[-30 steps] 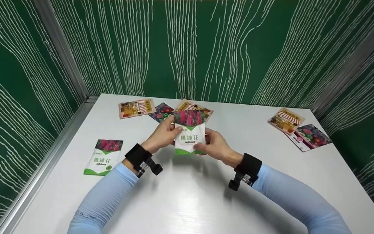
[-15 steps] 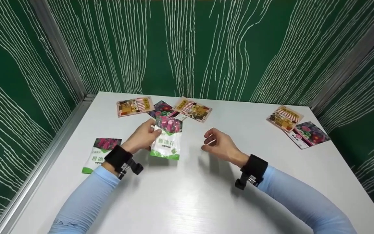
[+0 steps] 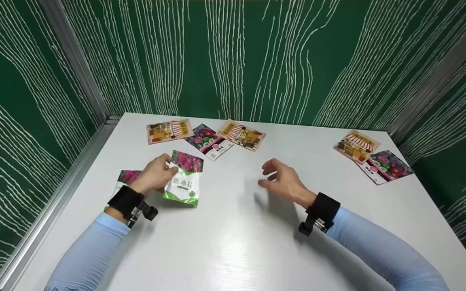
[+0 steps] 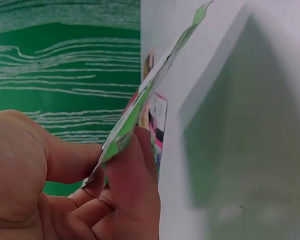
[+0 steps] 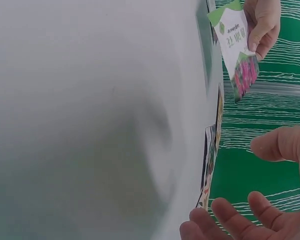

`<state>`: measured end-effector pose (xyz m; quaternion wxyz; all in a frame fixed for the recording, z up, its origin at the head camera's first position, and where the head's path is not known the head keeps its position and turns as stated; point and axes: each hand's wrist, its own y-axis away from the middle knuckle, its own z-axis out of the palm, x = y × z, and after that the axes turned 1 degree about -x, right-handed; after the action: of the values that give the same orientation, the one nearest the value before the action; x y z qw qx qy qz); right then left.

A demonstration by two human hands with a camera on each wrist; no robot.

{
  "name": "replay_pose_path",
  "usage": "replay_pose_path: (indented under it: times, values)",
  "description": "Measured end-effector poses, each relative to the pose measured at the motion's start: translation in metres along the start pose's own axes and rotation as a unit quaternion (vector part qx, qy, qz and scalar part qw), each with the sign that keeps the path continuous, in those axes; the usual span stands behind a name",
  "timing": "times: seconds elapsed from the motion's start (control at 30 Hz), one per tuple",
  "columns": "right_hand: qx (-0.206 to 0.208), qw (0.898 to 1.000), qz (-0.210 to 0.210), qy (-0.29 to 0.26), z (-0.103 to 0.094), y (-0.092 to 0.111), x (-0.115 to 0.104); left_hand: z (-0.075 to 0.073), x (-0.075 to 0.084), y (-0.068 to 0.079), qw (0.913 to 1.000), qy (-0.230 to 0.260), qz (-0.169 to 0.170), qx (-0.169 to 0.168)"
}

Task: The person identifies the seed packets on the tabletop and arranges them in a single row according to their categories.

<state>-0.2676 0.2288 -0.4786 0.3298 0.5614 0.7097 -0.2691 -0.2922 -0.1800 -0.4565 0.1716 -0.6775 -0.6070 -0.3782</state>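
My left hand (image 3: 154, 176) pinches a seed packet (image 3: 182, 182) by its left edge, thumb on the front and fingers behind. White and green, with pink flowers along its top, the packet is held above the table and tilted. In the left wrist view that packet (image 4: 140, 102) appears nearly edge-on between thumb and fingers. A matching seed packet (image 3: 128, 176) lies on the table, partly covered by my left hand and wrist. To the right, my right hand (image 3: 283, 180) hovers over the table with loosely bent fingers and nothing in them.
At the back of the white table (image 3: 233, 242) lie an orange packet (image 3: 170, 131), a dark flower packet (image 3: 208, 140) and another orange packet (image 3: 242, 135). Farther right, an orange packet (image 3: 356, 146) overlaps a dark flower packet (image 3: 388, 166). Green walls (image 3: 281, 60) stand around the table.
The right hand has let go of the seed packet and drawn slightly right. My left hand has carried the packet leftward, partly over the matching one on the table.
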Motion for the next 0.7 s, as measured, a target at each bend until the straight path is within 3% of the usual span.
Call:
replay_pose_path:
  times: [0.27,0.33,0.4,0.47,0.57,0.63,0.7]
  values:
    - [-0.002,1.000,-0.012,0.000,0.002,-0.002,0.001,-0.003,-0.017,0.001,0.9994,-0.020,-0.015,0.022]
    - [-0.002,1.000,-0.013,0.002,0.002,-0.002,0.002,-0.005,-0.024,-0.001,0.9988,-0.038,-0.010,0.030]
    - [-0.002,1.000,-0.009,0.003,0.001,-0.002,0.002,-0.004,-0.046,-0.012,0.9970,-0.061,0.012,0.047]
    - [-0.002,1.000,0.000,0.002,0.000,-0.001,0.003,-0.007,-0.051,-0.011,0.9954,-0.079,0.018,0.053]
    - [-0.002,1.000,0.008,0.002,-0.001,0.000,0.005,-0.009,-0.054,-0.008,0.9943,-0.091,0.013,0.053]
    - [-0.005,1.000,0.013,-0.002,-0.002,0.001,0.006,-0.014,-0.041,0.004,0.9946,-0.095,-0.007,0.041]
    - [-0.007,1.000,0.014,-0.005,-0.002,0.001,0.007,-0.012,-0.043,0.004,0.9933,-0.107,-0.008,0.044]
